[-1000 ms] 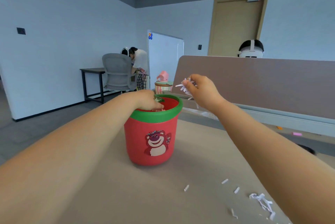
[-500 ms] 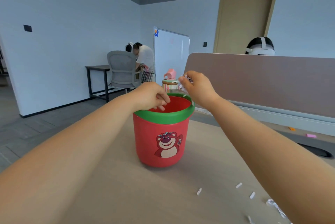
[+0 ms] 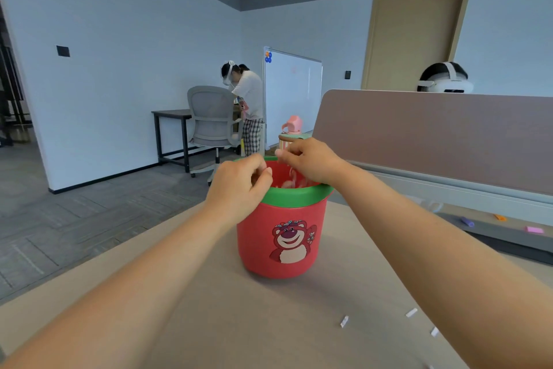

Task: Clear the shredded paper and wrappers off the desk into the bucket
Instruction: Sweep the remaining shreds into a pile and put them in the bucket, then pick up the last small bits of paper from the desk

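Observation:
A red bucket (image 3: 281,237) with a green rim and a bear sticker stands on the tan desk (image 3: 209,323). My left hand (image 3: 239,186) hovers over the bucket's near left rim, its fingers curled with nothing visible in them. My right hand (image 3: 311,159) is over the far side of the opening, fingers curled and fingertips together. Blurred pale paper shreds (image 3: 291,180) are falling inside the bucket beneath it. Three small white paper bits (image 3: 344,321) lie on the desk to the front right.
A brown divider panel (image 3: 434,135) runs along the desk's far right. A pink cup (image 3: 292,125) stands behind the bucket. Small coloured scraps (image 3: 534,229) lie on the grey ledge. A person (image 3: 248,105) stands by a grey chair (image 3: 211,117) across the room.
My right hand moved from beside the bucket to over its opening, and the wad of shreds it gripped is dropping in. My left hand lifted out of the bucket to the rim.

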{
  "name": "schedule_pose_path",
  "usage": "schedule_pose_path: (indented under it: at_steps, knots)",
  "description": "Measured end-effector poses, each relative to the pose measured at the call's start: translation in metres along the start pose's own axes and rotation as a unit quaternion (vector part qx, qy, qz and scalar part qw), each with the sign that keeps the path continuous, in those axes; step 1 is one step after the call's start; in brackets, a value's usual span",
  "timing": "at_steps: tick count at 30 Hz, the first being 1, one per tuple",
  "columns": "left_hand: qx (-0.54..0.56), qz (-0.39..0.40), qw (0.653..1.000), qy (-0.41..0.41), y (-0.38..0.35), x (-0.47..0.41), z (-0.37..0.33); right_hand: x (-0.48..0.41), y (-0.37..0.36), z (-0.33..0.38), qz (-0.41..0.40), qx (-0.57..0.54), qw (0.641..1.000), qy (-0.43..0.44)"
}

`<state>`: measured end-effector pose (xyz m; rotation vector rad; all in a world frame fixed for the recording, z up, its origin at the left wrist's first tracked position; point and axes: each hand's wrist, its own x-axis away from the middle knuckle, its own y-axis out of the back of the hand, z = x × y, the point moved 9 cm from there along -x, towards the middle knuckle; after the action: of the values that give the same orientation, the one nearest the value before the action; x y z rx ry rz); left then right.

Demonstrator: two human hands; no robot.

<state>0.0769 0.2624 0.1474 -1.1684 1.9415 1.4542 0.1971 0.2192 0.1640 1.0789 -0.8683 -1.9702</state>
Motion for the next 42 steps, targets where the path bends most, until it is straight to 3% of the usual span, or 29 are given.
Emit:
schedule_pose_path:
  at_steps: [7, 13, 20, 24, 27, 30, 32, 35, 38, 40, 42]
  knots:
    - [0.026, -0.041, 0.998, -0.044, 0.0, 0.002, -0.005, -0.002, -0.004, -0.005, 0.001, -0.007, 1.0, -0.005]
    - [0.022, -0.049, 0.997, -0.051, 0.0, 0.002, -0.006, 0.001, 0.003, -0.002, -0.05, 0.07, 0.996, 0.003]
    - [0.019, -0.041, 0.998, -0.053, -0.002, 0.004, -0.009, 0.014, -0.008, -0.01, 0.061, 0.072, 0.995, -0.03]
    - [0.026, -0.007, 0.999, -0.035, -0.008, 0.0, -0.01, 0.031, -0.006, -0.012, 0.081, 0.083, 0.993, -0.027]
    - [0.004, 0.004, 1.0, -0.007, -0.008, -0.002, -0.013, 0.047, 0.011, -0.013, 0.032, 0.037, 0.999, -0.01]
    - [-0.035, -0.077, 0.995, -0.057, 0.003, 0.008, -0.042, 0.069, 0.043, -0.021, -0.072, 0.017, 0.997, 0.011]
    - [-0.006, -0.083, 0.99, -0.111, -0.002, 0.022, -0.073, 0.089, 0.057, -0.035, -0.118, 0.011, 0.993, 0.005]
    - [0.081, 0.003, 0.985, -0.151, -0.035, 0.053, -0.111, 0.123, 0.055, -0.068, -0.123, 0.017, 0.992, -0.033]
    - [0.062, 0.196, 0.974, -0.091, -0.104, 0.096, -0.113, 0.163, 0.036, -0.107, -0.072, 0.025, 0.993, -0.086]
    - [-0.02, 0.359, 0.933, -0.02, -0.153, 0.134, -0.096, 0.19, 0.026, -0.129, -0.038, 0.035, 0.992, -0.115]
    - [-0.095, 0.451, 0.887, 0.01, -0.18, 0.163, -0.087, 0.216, 0.023, -0.147, -0.021, 0.044, 0.989, -0.142]
